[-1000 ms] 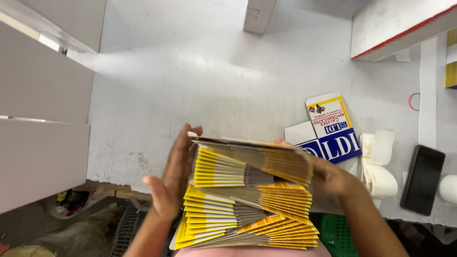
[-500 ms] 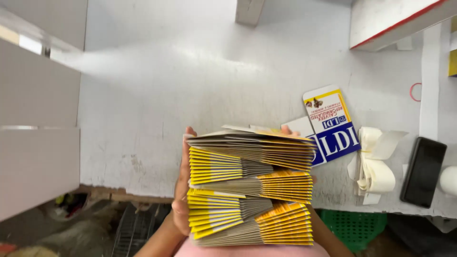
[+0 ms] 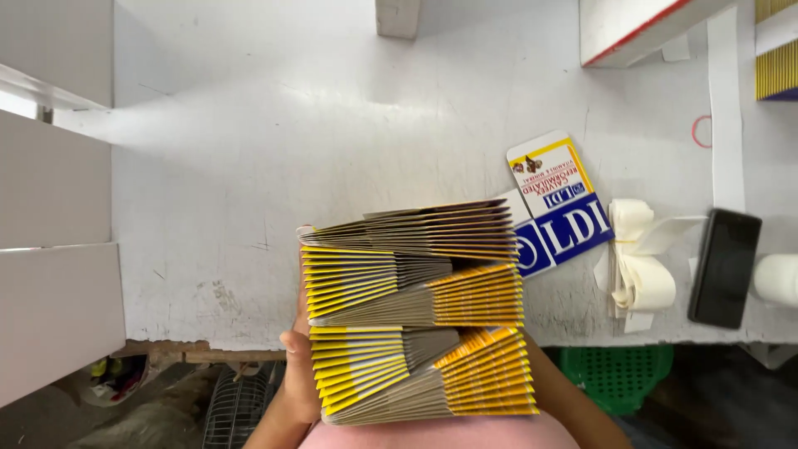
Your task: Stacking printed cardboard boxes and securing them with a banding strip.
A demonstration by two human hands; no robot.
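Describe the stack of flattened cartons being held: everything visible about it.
The stack is a thick bundle of flat-folded cardboard cartons, seen edge-on, grey-brown with yellow and orange printed edges. Batches alternate in direction, so the layers fan in a zigzag. It is held over the near edge of the white table, close to the person's body. The left hand grips its left side, fingers on the edge; the right hand is hidden behind it.

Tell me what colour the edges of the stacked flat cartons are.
Yellow and grey on the stacked flat cartons, seen in the head view.
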